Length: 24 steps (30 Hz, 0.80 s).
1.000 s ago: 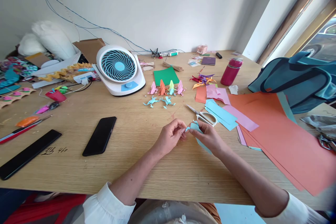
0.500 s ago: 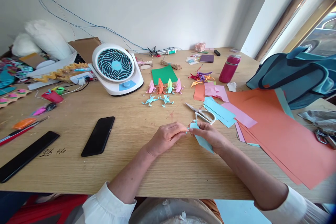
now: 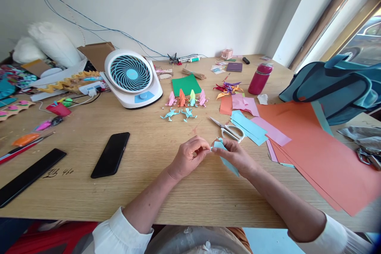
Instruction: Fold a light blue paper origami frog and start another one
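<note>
My right hand [image 3: 238,156] is closed on a folded piece of light blue paper [image 3: 229,165], whose long end hangs down toward me. Small twisted bits of the same paper poke out above its thumb. The fingertips of my left hand [image 3: 193,152] pinch a small tip of that paper, at its left side. Just beyond my hands lie scissors [image 3: 230,131] with white handles. Farther off stand several small folded paper figures: a pink one [image 3: 172,98], an orange one [image 3: 181,98], a green one [image 3: 192,97] and light blue ones [image 3: 189,114] in front.
Light blue paper strips [image 3: 251,127] and large orange sheets [image 3: 315,151] lie to the right, near a blue bag [image 3: 321,87]. A pink-red bottle [image 3: 260,79] stands behind them. At left are a phone [image 3: 110,154], a black bar [image 3: 31,176] and a white fan [image 3: 131,77].
My left hand's fingers have curled into a rounder pinch at the paper's tip. The right hand and the paper have shifted slightly left and tilted a little.
</note>
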Tool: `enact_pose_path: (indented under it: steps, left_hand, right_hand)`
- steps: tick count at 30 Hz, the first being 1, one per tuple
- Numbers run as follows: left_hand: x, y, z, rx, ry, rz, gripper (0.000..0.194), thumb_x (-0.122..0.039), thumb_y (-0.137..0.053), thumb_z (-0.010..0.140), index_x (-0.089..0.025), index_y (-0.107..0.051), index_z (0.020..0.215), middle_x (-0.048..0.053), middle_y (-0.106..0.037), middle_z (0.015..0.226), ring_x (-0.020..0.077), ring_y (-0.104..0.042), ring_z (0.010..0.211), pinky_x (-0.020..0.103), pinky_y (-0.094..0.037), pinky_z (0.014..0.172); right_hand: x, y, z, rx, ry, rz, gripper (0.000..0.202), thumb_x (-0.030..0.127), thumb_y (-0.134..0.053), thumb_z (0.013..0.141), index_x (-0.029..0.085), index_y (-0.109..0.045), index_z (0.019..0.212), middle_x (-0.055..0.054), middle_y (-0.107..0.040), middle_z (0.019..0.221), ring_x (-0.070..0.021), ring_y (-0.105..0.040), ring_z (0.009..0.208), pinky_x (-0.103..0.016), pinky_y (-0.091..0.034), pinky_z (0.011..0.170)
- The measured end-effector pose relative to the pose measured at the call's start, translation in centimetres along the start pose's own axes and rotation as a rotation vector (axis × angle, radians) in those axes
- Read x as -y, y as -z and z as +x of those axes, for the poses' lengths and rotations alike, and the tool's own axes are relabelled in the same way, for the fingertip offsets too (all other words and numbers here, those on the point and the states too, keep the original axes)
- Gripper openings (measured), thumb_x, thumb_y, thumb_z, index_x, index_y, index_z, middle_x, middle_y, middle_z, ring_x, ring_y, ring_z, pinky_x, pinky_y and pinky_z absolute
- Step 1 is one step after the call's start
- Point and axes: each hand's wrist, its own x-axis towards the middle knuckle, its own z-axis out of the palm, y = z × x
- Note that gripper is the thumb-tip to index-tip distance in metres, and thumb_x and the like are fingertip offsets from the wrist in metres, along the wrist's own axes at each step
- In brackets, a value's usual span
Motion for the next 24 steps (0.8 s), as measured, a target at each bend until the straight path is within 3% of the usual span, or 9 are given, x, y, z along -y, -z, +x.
enact_pose_path:
  steps: [6, 12, 16, 20, 24]
  left_hand:
    - [-0.3, -1.2, 0.0, -0.078, 0.336, -0.259, 0.014, -0.028, -0.062, 0.085, -0.017, -0.058, 0.078, 0.000, -0.059, 0.077, 0.0073, -0.050, 0.057, 0.017, -0.042, 0.049]
    - [0.1, -2.2, -0.1, -0.104, 0.611, -0.519, 0.026, -0.039, -0.067, 0.080, -0.017, -0.053, 0.076, -0.006, -0.049, 0.059, 0.0055, -0.045, 0.045, 0.018, -0.040, 0.043]
    - [-0.2, -2.3, 0.0, -0.181, 0.679, -0.625, 0.030, -0.040, -0.072, 0.075, -0.017, -0.054, 0.081, -0.006, -0.048, 0.064, 0.0054, -0.041, 0.050, 0.016, -0.036, 0.043]
    - [-0.8, -2.1, 0.1, -0.213, 0.628, -0.622, 0.035, -0.035, -0.072, 0.076, -0.020, -0.053, 0.102, -0.004, -0.053, 0.076, 0.0059, -0.043, 0.059, 0.015, -0.032, 0.046]
    - [-1.0, -1.9, 0.2, -0.214, 0.616, -0.623, 0.033, -0.034, -0.071, 0.078, -0.020, -0.056, 0.104, -0.003, -0.051, 0.076, 0.0064, -0.042, 0.060, 0.016, -0.030, 0.047]
  right_hand:
    - [-0.4, -0.1, 0.0, -0.086, 0.188, -0.248, 0.031, 0.047, -0.059, 0.086, 0.020, -0.051, 0.072, 0.003, -0.043, 0.066, -0.0124, -0.037, 0.064, -0.026, -0.030, 0.060]
    - [-1.1, -0.6, 0.1, -0.193, 0.235, -0.379, 0.023, 0.041, -0.056, 0.088, 0.021, -0.048, 0.078, 0.002, -0.045, 0.070, -0.0139, -0.040, 0.064, -0.027, -0.033, 0.060]
    - [-1.0, -0.8, 0.1, -0.207, 0.247, -0.396, 0.022, 0.039, -0.056, 0.089, 0.021, -0.048, 0.078, 0.002, -0.047, 0.071, -0.0143, -0.041, 0.065, -0.027, -0.033, 0.060]
    - [-1.0, -1.1, -0.1, -0.203, 0.249, -0.367, 0.021, 0.039, -0.056, 0.089, 0.021, -0.050, 0.081, 0.001, -0.048, 0.073, -0.0148, -0.043, 0.067, -0.027, -0.035, 0.062]
    - [-1.5, -1.0, 0.1, -0.215, 0.265, -0.306, 0.020, 0.040, -0.060, 0.088, 0.022, -0.051, 0.086, 0.000, -0.051, 0.078, -0.0154, -0.045, 0.071, -0.027, -0.037, 0.065]
